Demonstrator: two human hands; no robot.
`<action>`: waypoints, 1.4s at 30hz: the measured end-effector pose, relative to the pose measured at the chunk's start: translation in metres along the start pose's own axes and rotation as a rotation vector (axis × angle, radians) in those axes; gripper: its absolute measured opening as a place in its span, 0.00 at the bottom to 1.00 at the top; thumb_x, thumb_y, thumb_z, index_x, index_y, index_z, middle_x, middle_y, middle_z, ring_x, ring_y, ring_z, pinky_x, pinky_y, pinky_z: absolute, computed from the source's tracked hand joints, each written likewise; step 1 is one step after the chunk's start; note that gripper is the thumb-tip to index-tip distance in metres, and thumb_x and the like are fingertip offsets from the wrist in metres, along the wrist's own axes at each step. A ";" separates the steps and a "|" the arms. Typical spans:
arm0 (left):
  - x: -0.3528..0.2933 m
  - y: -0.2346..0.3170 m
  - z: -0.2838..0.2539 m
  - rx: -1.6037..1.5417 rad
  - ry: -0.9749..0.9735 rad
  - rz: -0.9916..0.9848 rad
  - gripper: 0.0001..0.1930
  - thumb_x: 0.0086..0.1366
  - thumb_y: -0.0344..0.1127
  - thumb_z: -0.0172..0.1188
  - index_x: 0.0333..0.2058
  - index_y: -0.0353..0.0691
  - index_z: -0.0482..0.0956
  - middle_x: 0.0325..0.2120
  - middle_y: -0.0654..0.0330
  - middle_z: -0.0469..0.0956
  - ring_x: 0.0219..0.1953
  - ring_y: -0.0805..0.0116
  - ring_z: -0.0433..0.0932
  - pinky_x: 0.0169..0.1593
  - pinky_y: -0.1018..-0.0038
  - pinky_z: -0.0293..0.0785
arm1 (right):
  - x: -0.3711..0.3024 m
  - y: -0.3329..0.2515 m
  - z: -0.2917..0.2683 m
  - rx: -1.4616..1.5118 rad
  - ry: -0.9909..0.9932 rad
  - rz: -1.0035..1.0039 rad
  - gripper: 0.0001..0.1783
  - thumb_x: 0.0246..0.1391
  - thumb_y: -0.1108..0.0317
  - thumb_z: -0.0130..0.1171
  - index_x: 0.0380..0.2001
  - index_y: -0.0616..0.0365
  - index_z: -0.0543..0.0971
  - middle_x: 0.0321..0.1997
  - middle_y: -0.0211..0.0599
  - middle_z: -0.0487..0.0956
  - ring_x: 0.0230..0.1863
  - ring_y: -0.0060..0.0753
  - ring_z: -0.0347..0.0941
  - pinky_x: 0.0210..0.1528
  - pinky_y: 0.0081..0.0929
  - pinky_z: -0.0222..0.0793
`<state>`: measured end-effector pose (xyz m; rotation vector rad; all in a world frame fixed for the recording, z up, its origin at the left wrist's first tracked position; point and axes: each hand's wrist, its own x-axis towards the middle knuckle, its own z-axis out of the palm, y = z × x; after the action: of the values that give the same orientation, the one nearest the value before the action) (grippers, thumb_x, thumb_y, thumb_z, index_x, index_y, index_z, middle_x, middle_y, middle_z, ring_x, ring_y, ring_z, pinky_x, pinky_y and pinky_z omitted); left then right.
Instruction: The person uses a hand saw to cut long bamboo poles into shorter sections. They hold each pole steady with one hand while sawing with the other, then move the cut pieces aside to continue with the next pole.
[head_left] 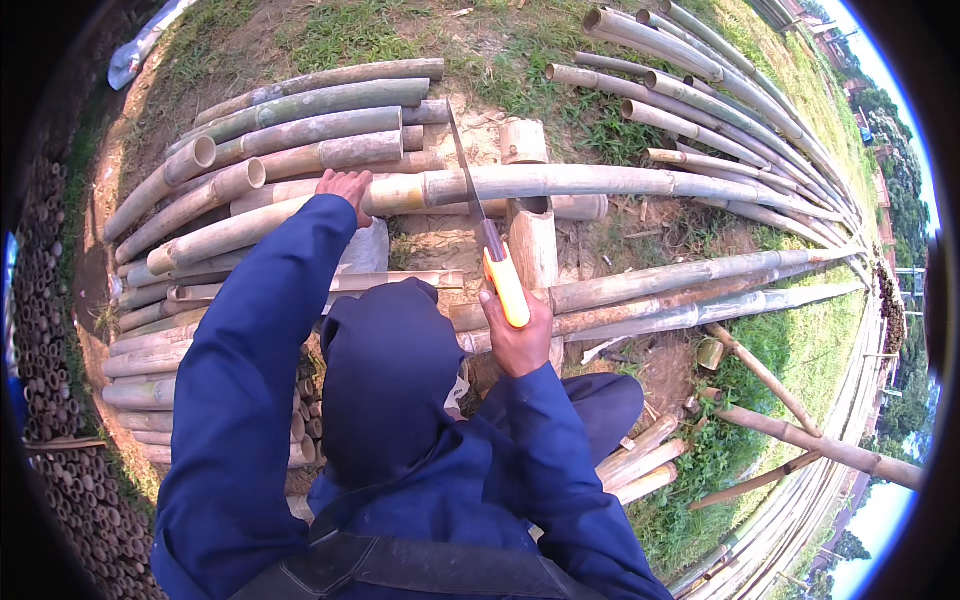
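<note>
"Where are the fingers?"

"The right hand (pixel 522 335) has its fingers clamped around the yellow grip of a handsaw (pixel 488 240). The left hand (pixel 347 190) lies on a long bamboo pole (pixel 610 180); how firmly its fingers close cannot be told."

"And the pole?"

"It lies crosswise before the blue-clad worker, beneath the saw's blade and across a thick bamboo piece (pixel 533 250)."

"Farther out?"

"Shorter bamboo lengths (pixel 330 100) are stacked at left; long poles (pixel 720 110) fan across grass at upper right."

Saw (pixel 487 233) across bamboo pole (pixel 600 181)
</note>
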<state>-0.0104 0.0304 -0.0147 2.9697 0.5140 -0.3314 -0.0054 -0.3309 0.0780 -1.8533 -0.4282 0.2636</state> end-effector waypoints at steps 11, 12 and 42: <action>0.058 -0.023 -0.066 0.073 0.054 0.075 0.37 0.45 0.49 0.77 0.54 0.47 0.72 0.51 0.53 0.79 0.56 0.51 0.77 0.62 0.54 0.68 | 0.058 -0.022 0.012 0.027 0.061 -0.103 0.11 0.59 0.68 0.67 0.34 0.67 0.81 0.22 0.37 0.77 0.24 0.26 0.72 0.30 0.29 0.70; 0.054 -0.023 -0.064 0.055 0.096 0.100 0.38 0.45 0.51 0.77 0.54 0.46 0.71 0.51 0.52 0.79 0.56 0.51 0.77 0.62 0.54 0.68 | 0.056 -0.018 0.012 0.012 0.043 -0.063 0.11 0.59 0.68 0.67 0.34 0.67 0.81 0.22 0.38 0.78 0.24 0.26 0.73 0.30 0.29 0.70; 0.049 0.002 -0.073 0.001 0.115 -0.169 0.39 0.74 0.69 0.32 0.44 0.40 0.83 0.40 0.46 0.85 0.47 0.48 0.83 0.55 0.53 0.74 | -0.086 -0.036 -0.025 -0.044 -0.039 0.275 0.12 0.59 0.74 0.65 0.45 0.69 0.81 0.26 0.39 0.81 0.28 0.19 0.75 0.35 0.25 0.73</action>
<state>0.0491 0.0544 0.0450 2.9657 0.7813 -0.1756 -0.0796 -0.3781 0.1175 -1.9524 -0.2055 0.4810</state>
